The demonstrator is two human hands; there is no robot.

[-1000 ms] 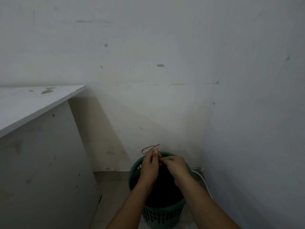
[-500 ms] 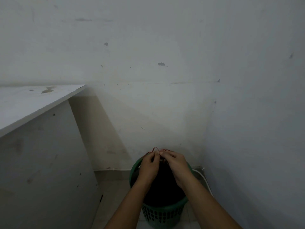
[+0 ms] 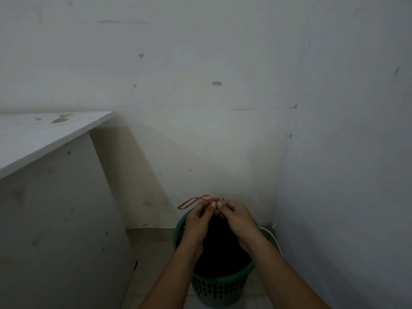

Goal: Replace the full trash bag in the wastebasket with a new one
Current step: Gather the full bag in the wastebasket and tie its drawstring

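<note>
Standing at nine o'clock: a white cabinet (image 3: 55,197), top stained. At six o'clock, on the tiled floor (image 3: 153,259): a green wastebasket (image 3: 219,288) holding a black trash bag (image 3: 223,253). Over its rim, the left hand (image 3: 198,219) and right hand (image 3: 239,219) met, fingertips pinching a red drawstring (image 3: 194,200), its loop trailing toward ten o'clock. At three o'clock: a bare wall (image 3: 345,152).

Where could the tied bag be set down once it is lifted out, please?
The bare tiled floor between the white cabinet and the green basket looks free. To the basket's right it is tight: a white cable runs by the wall. Both hands, left hand and right hand, pinch the red drawstring.
</note>
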